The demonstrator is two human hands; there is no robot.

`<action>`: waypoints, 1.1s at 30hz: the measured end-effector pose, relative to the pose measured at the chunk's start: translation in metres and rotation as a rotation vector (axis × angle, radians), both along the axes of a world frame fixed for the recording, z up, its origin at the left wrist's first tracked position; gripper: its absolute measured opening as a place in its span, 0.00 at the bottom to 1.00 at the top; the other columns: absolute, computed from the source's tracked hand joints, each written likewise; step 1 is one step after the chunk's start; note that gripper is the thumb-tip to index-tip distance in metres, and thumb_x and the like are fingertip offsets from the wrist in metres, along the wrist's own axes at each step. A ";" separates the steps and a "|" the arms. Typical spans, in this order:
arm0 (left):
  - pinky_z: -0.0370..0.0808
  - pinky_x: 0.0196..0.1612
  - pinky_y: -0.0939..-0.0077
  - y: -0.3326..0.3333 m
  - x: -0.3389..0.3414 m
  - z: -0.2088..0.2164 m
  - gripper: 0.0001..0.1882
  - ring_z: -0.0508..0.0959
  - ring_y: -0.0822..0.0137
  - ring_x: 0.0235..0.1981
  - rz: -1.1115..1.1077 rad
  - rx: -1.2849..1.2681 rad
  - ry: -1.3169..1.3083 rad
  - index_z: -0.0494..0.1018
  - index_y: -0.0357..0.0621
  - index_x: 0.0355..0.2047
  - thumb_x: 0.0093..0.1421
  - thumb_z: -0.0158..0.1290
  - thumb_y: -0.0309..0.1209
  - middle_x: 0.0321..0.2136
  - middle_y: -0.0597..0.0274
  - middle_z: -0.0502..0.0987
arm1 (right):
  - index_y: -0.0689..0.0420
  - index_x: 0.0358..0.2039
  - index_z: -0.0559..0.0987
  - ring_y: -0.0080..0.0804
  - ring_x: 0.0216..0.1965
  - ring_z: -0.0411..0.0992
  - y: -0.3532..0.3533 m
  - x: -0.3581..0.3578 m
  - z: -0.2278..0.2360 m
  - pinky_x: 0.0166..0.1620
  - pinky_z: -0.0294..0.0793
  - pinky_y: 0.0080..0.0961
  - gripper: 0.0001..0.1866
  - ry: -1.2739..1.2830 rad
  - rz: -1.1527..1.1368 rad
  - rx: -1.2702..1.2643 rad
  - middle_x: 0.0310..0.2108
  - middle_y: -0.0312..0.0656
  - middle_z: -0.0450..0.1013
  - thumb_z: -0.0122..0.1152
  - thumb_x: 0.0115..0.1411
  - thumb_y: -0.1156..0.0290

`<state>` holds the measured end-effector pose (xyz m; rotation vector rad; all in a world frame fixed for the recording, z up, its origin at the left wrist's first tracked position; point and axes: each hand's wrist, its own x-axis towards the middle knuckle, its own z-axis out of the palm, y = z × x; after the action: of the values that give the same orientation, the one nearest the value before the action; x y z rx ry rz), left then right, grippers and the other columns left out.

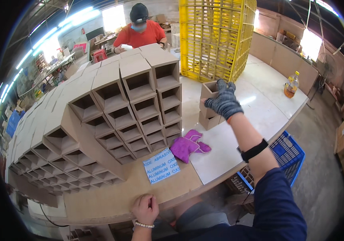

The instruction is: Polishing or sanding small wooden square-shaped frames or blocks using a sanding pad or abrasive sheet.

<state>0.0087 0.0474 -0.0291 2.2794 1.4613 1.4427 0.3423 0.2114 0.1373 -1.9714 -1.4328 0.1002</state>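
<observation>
My right hand point(224, 101), in a dark grey knitted glove, reaches across the table with its fingers curled over the top box point(206, 92) of a small stack of brown-grey fibreboard boxes. The lower part of the stack is partly behind the hand. My left hand point(145, 209), bare and with a beaded bracelet, is curled closed at the table's near edge, with nothing visible in it. Between the hands lie a blue-and-white abrasive sheet point(160, 166) and a crumpled purple cloth piece point(189, 146). A large pile of open-ended boxes point(136, 76) rises on the left.
A tall yellow plastic crate point(183, 44) stands behind the small stack. At the far right is a bottle of amber liquid point(291, 85). Below the table's right edge sits a blue crate point(298, 160). Across the table a person in red point(152, 34) holds something white.
</observation>
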 end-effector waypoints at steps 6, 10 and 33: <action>0.63 0.16 0.75 0.002 0.004 -0.003 0.05 0.66 0.67 0.13 0.010 0.029 0.003 0.70 0.42 0.23 0.45 0.55 0.21 0.12 0.62 0.66 | 0.58 0.59 0.47 0.51 0.55 0.54 0.005 -0.015 -0.050 0.56 0.59 0.32 0.55 0.003 -0.138 0.228 0.55 0.58 0.45 0.72 0.33 0.64; 0.63 0.17 0.76 0.002 0.003 -0.004 0.05 0.66 0.68 0.13 0.005 -0.013 -0.022 0.70 0.42 0.23 0.45 0.55 0.21 0.13 0.63 0.66 | 0.56 0.58 0.49 0.48 0.52 0.59 0.003 -0.002 -0.045 0.54 0.62 0.30 0.52 0.187 -0.142 0.271 0.52 0.55 0.51 0.69 0.33 0.69; 0.63 0.24 0.87 -0.002 0.024 0.016 0.03 0.65 0.79 0.20 -0.082 -0.413 -0.348 0.69 0.38 0.31 0.56 0.49 0.24 0.22 0.69 0.68 | 0.59 0.38 0.74 0.45 0.41 0.67 -0.087 0.071 -0.069 0.46 0.67 0.34 0.30 0.104 -0.059 0.324 0.37 0.51 0.69 0.67 0.37 0.53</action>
<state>0.0329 0.0457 -0.0136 1.7246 1.3833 1.2861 0.4137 0.1247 0.0684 -1.7149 -1.2369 -0.0526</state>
